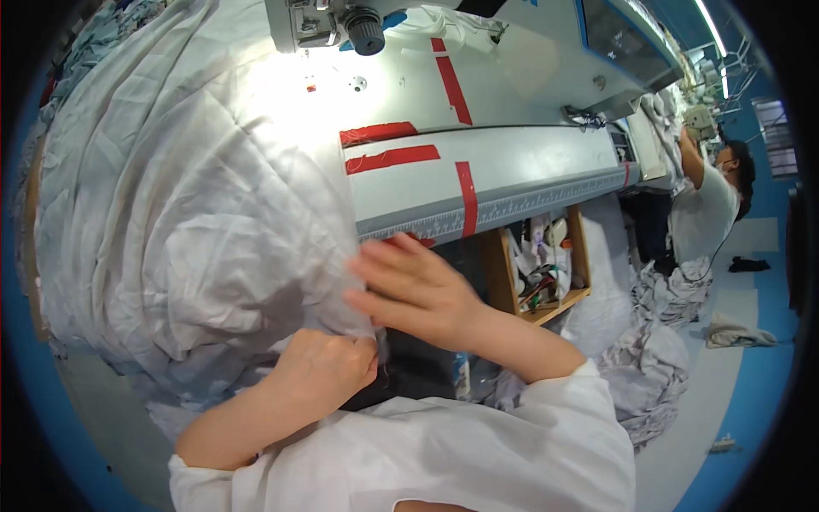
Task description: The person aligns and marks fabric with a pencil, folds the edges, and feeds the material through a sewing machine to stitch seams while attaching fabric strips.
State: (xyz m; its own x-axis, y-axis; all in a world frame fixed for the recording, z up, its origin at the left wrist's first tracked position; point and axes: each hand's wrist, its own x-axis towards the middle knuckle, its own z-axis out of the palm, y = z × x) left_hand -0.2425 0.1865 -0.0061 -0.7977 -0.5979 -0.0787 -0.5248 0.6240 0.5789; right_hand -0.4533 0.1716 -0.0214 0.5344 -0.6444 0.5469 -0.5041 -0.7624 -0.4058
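You have a large white cloth (239, 222) spread in deep folds over the left part of the table, spilling past its near edge toward your lap. The pale table (529, 158) shows bare to the right of the cloth. Along the table's far side stands your white sewing machine (546, 51), its head over the far edge of the cloth. Past the table's right end, a co-worker (704, 205) in a white top reaches toward another machine. Below that end, a heap of pale fabric (648, 375) lies crumpled. A scale strip (546, 198) runs along the table's near edge, and under it a wooden drawer (580, 256) sits open, packed with small items. Your right hand (418, 290), blurred, is at the near edge beside the cloth's right border, fingers extended and holding nothing visible. Your left hand (328, 367) is nearer your body, fingers curled and clamped on the cloth's border. Red tape strips (454, 90) mark the table; a dark knob (365, 32) sits on the machine head.
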